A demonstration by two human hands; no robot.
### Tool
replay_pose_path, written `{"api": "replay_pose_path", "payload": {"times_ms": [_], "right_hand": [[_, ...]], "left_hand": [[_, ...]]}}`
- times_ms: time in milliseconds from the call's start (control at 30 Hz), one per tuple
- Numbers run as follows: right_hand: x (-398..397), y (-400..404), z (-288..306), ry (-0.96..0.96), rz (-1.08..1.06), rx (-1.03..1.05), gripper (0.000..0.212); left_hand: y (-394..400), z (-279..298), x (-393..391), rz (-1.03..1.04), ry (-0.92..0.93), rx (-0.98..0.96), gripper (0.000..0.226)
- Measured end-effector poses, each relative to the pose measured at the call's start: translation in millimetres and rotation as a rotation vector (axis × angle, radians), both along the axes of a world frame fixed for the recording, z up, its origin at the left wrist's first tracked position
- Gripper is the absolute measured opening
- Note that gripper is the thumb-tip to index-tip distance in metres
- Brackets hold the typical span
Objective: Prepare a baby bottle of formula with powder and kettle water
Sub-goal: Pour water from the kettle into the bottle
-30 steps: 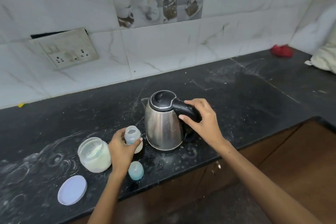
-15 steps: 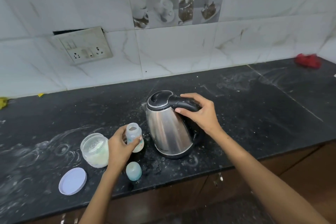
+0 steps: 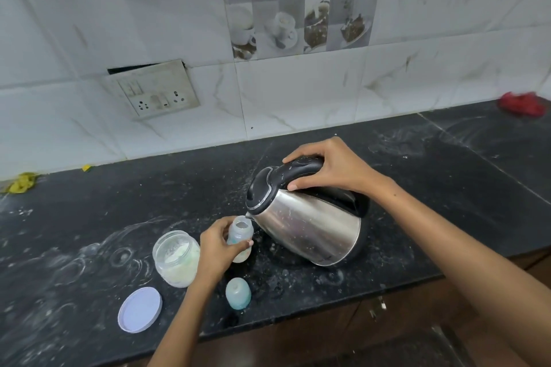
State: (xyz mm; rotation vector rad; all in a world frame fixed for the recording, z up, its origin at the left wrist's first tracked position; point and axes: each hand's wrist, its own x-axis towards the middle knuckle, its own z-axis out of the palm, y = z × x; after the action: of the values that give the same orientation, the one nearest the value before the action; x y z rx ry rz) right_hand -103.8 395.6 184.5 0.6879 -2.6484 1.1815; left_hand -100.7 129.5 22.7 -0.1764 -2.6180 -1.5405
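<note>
A steel kettle (image 3: 310,229) with a black lid and handle is tilted to the left, its spout right over the mouth of a small clear baby bottle (image 3: 241,231). My right hand (image 3: 331,170) grips the kettle's handle from above. My left hand (image 3: 217,250) is wrapped around the uncapped bottle, which stands upright on the black counter (image 3: 119,202). An open jar of white powder (image 3: 176,258) stands just left of that hand. The bottle's pale blue cap (image 3: 238,293) lies near the counter's front edge.
The jar's round white lid (image 3: 140,309) lies flat at the front left. A wall socket plate (image 3: 155,95) hangs loose on the tiled wall. A red cloth (image 3: 521,104) sits at the far right, yellow scraps (image 3: 21,183) at the far left. Powder dusts the counter.
My right hand has lifted the kettle and tipped it left, bringing the spout over the bottle. My left hand keeps hold of the bottle in place.
</note>
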Motion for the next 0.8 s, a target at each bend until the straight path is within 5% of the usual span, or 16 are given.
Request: {"api": "replay_pose_path", "payload": {"times_ms": [800], "right_hand": [[-32.3,-39.9,36.4,-0.091,0.201,0.451,0.047]], "left_hand": [[-0.6,4.4,-10.2,-0.121,-0.040,-0.163,0.059]]}}
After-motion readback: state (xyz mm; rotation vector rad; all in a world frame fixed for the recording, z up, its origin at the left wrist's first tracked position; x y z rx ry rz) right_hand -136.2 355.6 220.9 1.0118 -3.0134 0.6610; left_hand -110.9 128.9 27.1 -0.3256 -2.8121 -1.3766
